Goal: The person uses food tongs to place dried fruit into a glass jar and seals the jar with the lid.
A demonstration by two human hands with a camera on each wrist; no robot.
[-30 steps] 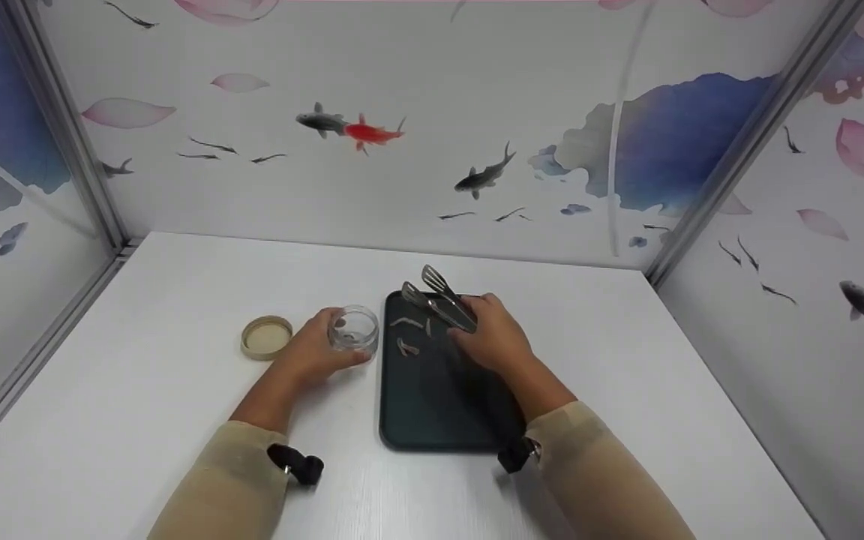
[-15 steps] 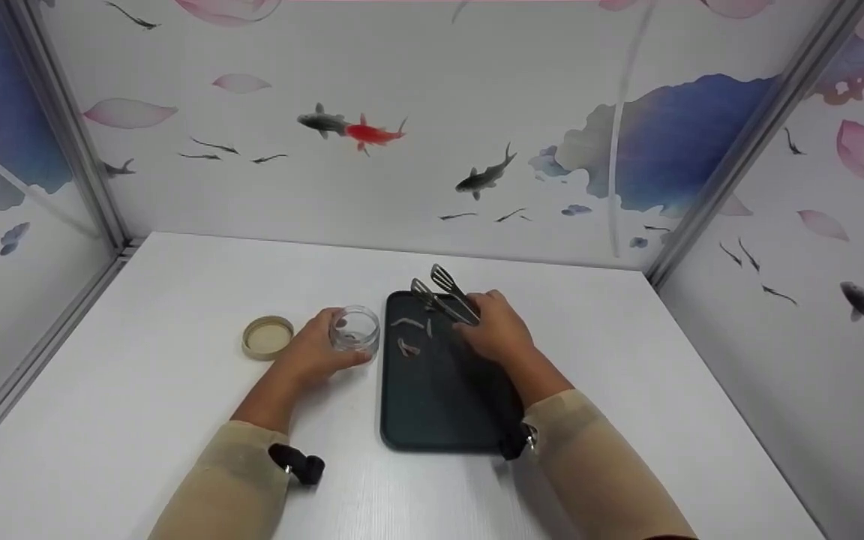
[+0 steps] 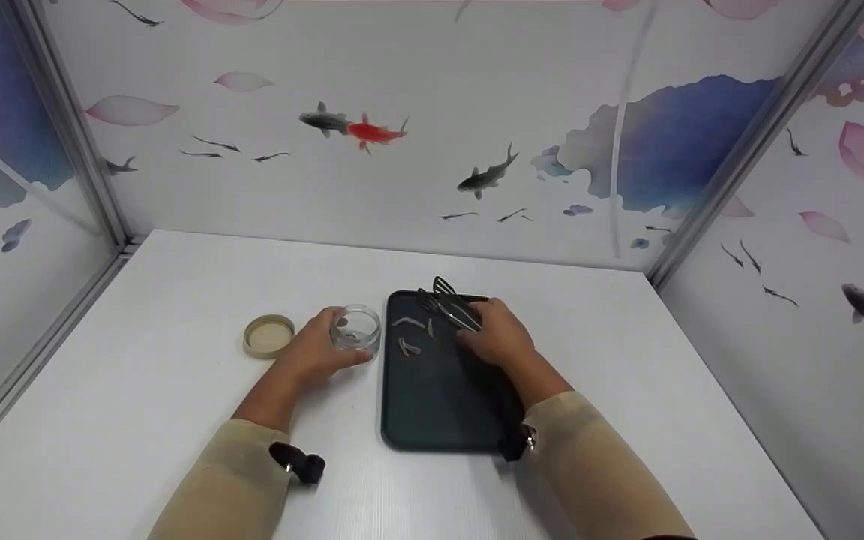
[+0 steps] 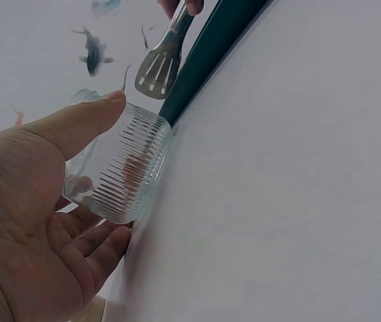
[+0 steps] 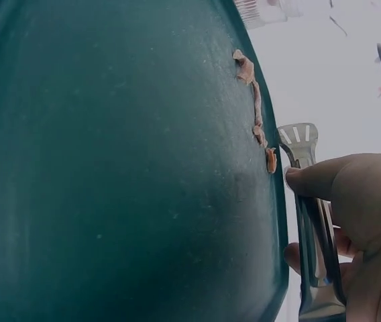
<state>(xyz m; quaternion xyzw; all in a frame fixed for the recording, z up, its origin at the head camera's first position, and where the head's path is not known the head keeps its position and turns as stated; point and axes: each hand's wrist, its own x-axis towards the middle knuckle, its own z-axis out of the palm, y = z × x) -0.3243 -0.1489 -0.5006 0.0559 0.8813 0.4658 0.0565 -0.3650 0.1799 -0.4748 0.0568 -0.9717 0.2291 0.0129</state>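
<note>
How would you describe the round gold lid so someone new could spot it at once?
On the white tabletop, find the dark green rectangular tray, then the clear, ribbed, round jar in the left hand beside it. On that hand's other side, away from the tray, lies the shallow, round gold lid. Unlike the jar, it is low, opaque and not held.

Slotted tongs (image 3: 457,313) over tray (image 3: 439,397) beside clear jar (image 3: 357,331)

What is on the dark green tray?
The tray holds several brownish strips near its far left corner. The right hand and tongs hide part of it in the head view.
</note>
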